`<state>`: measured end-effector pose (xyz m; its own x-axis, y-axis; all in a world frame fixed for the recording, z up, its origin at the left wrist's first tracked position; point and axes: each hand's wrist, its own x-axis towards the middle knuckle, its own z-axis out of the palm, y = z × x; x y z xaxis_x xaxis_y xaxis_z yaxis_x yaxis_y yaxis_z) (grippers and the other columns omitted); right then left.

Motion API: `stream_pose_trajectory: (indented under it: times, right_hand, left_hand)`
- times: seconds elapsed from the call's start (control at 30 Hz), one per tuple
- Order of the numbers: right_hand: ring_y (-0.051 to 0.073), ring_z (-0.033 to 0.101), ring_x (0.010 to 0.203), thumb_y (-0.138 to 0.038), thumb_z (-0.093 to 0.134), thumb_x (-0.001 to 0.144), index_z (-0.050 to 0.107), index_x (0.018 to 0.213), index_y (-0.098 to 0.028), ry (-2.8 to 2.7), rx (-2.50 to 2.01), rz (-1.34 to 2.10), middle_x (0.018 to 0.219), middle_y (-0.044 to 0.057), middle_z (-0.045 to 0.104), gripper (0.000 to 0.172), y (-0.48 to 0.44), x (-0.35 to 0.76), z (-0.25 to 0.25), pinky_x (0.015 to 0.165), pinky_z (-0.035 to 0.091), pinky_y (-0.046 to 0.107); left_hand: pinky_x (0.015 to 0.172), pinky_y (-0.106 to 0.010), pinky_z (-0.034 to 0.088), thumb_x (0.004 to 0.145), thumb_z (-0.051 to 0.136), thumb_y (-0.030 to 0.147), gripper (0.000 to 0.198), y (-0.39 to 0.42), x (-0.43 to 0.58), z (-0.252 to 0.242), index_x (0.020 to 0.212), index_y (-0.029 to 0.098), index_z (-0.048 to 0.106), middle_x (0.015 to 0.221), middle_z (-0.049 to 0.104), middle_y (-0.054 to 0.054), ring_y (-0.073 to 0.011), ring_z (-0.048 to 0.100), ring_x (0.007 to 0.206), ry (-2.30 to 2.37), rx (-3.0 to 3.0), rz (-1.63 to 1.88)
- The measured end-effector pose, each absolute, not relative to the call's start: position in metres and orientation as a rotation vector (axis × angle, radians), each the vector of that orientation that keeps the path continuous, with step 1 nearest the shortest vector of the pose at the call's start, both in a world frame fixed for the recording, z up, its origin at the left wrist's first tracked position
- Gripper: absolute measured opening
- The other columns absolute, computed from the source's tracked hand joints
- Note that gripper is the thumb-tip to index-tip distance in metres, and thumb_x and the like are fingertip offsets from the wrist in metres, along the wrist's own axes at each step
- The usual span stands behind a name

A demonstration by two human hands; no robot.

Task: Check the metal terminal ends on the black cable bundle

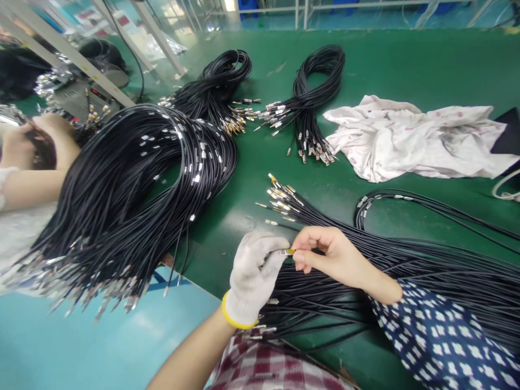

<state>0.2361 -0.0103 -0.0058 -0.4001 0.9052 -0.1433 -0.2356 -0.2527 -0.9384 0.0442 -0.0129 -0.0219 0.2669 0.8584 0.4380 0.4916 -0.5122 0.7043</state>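
My left hand (pixel 257 273), in a white knit glove with a yellow cuff, is closed round a small metal cable connector (pixel 284 252) whose tip shows at the fingertips. My right hand (pixel 331 254), bare, pinches the connector's yellow end between thumb and forefinger. Inside the glove, the rest of what is held is mostly hidden. Below and behind both hands lies a large spread of black cables (pixel 430 268) with metal ends. A bunch of cable ends (pixel 282 197), some with yellow parts, points left just beyond my hands.
A looped cable bundle (pixel 312 100) and another bundle (pixel 219 81) lie farther back on the green table (pixel 410 59). A white cloth (pixel 406 135) is crumpled at right. On the left, a big cable bundle (pixel 134 162) overhangs the edge, beside a co-worker's arm (pixel 36 187).
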Motion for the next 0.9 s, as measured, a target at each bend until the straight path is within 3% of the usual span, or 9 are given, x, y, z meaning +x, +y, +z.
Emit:
stream_pose_trajectory:
  times: [0.33,0.67,0.8,0.9]
  right_hand:
    - [0.012,0.06,0.057,-0.046,0.078,0.086,0.067,0.085,-0.016,-1.175,-0.946,1.65,0.066,0.0,0.067,0.032,-0.01,0.233,-0.01,0.056,0.052,0.023]
    - [0.012,0.047,0.055,-0.049,0.072,0.089,0.066,0.084,-0.017,-1.181,-1.015,1.562,0.061,-0.004,0.055,0.033,-0.005,0.236,-0.002,0.055,0.038,0.026]
    - [0.012,0.042,0.054,-0.051,0.073,0.087,0.067,0.083,-0.015,-1.159,-0.952,1.713,0.058,-0.004,0.051,0.036,-0.003,0.238,-0.001,0.054,0.032,0.026]
    - [0.009,0.035,0.052,-0.048,0.077,0.084,0.066,0.082,-0.014,-1.042,-0.849,1.897,0.061,-0.004,0.05,0.035,-0.001,0.24,-0.005,0.05,0.024,0.025]
  left_hand:
    - [0.084,-0.03,0.053,0.089,0.063,0.02,0.006,-0.019,0.049,-0.024,0.092,0.021,0.069,0.091,0.07,-0.002,-0.0168,0.067,0.092,1.355,1.862,1.066]
    - [0.085,-0.029,0.052,0.092,0.054,0.02,0.017,-0.025,0.032,-0.008,0.088,0.021,0.07,0.09,0.07,-0.001,-0.0148,0.065,0.087,1.305,1.805,0.909]
    - [0.084,-0.028,0.053,0.091,0.059,0.021,0.016,-0.007,0.034,-0.01,0.096,0.022,0.073,0.093,0.072,-0.001,-0.0146,0.066,0.088,1.42,1.766,0.96]
    - [0.084,-0.028,0.054,0.088,0.063,0.018,0.02,0.011,0.039,-0.011,0.104,0.024,0.075,0.1,0.073,-0.002,-0.0152,0.066,0.091,1.182,1.794,0.949]
